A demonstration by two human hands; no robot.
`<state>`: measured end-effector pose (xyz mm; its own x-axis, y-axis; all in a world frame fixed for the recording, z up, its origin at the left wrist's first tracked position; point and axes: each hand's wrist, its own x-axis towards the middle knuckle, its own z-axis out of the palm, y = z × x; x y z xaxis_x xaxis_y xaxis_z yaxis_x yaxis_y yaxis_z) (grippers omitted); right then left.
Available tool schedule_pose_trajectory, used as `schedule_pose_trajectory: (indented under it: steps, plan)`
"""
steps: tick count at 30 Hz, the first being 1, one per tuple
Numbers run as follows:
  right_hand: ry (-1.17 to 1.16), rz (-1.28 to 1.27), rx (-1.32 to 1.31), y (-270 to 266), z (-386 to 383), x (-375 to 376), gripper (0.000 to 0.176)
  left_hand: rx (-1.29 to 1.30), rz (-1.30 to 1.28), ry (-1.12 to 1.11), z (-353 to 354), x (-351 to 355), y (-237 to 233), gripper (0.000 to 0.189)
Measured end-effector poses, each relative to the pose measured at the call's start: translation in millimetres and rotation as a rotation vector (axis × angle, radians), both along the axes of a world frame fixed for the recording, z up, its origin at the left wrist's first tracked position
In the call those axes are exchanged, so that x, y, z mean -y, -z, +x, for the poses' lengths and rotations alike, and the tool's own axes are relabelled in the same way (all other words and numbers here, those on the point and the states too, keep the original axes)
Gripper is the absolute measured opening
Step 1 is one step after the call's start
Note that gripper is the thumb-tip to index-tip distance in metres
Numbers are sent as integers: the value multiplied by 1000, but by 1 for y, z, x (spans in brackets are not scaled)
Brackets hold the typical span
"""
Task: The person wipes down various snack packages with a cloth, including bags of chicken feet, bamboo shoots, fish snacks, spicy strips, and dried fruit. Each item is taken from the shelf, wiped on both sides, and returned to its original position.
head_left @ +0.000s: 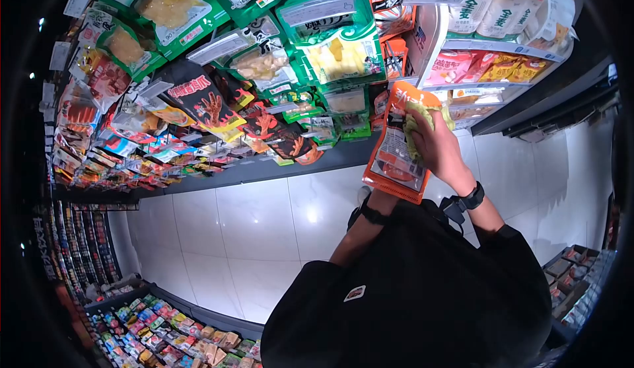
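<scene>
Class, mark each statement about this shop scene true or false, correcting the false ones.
1. The right hand holds a yellow-green cloth against an orange packet. True.
2. The left hand is in full view. False: it is hidden behind the packet.
3. The green packets are left of the white shelf unit. True.
4. Both wrists are bare. False: each wears a black band.
5. The floor has pale tiles. True.

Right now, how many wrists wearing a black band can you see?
2. The left wrist is just below the orange packet; the right wrist is beyond that packet's right edge, behind the right hand that holds a yellow-green cloth against the packet.
</scene>
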<state>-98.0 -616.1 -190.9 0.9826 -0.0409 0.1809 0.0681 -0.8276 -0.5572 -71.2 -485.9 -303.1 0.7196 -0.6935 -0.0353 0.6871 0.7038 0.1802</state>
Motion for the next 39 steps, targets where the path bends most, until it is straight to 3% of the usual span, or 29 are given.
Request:
schedule_pose_trajectory:
  steps: [1, 3, 4, 5, 7, 8, 9, 11, 12, 15, 17, 19, 20, 21, 23, 27, 31, 35, 39]
  plan:
    - [-5, -1, 6, 5, -6, -3, 57, 36, 56, -16, 1, -2, 6, 72]
    - [-194, 436, 113, 20, -17, -11, 57, 168, 218, -91, 3, -5, 11, 73]
    - [-244, 460, 120, 21, -19, -13, 57, 296, 238, -222, -6, -8, -33, 69]
    - [-241, 460, 120, 22, -22, -14, 57, 297, 238, -220, -3, -9, -30, 69]
    - [-102, 978, -81, 25, -25, -12, 54, 718, 690, -389, 7, -11, -20, 88]
    - [-28, 1234, -185, 27, -25, -11, 53, 853, 838, -481, 9, -13, -15, 88]
    - [-29, 1234, -180, 28, -24, -9, 53, 858, 837, -481, 9, -18, -22, 88]
    - [-16, 1025, -85, 31, -23, -3, 45, 1189, 1098, -579, 8, -24, -36, 87]
    - [49, 1158, -54, 32, -22, -3, 40, 1281, 1123, -658, 9, -25, -39, 86]
    - [143, 1257, -34, 34, -23, 2, 40, 1168, 1040, -610, 8, -33, -48, 89]
    - [180, 1301, -3, 34, -25, 10, 42, 1246, 1145, -704, 19, -47, -52, 83]
    - [183, 1320, 18, 32, -27, 17, 47, 655, 905, -578, 28, -55, -47, 67]
    - [194, 1309, 3, 34, -28, 21, 49, 602, 775, -536, 33, -58, -45, 50]
    - [194, 1307, 9, 38, -28, 25, 49, 605, 771, -536, 41, -60, -43, 50]
    - [177, 1285, -23, 44, -27, 30, 47, 597, 703, -274, 52, -60, -40, 42]
    - [252, 1176, 22, 46, -10, 37, 39, 518, 721, -216, 57, -48, -56, 31]
    - [297, 1069, 31, 41, 20, 59, 35, 654, 948, -455, 80, -16, -70, 21]
    - [294, 1118, 55, 31, 48, 83, 34, 616, 985, -669, 112, 18, -89, 22]
    - [280, 1169, 90, 31, 75, 103, 32, 694, 1092, -618, 145, 36, -109, 22]
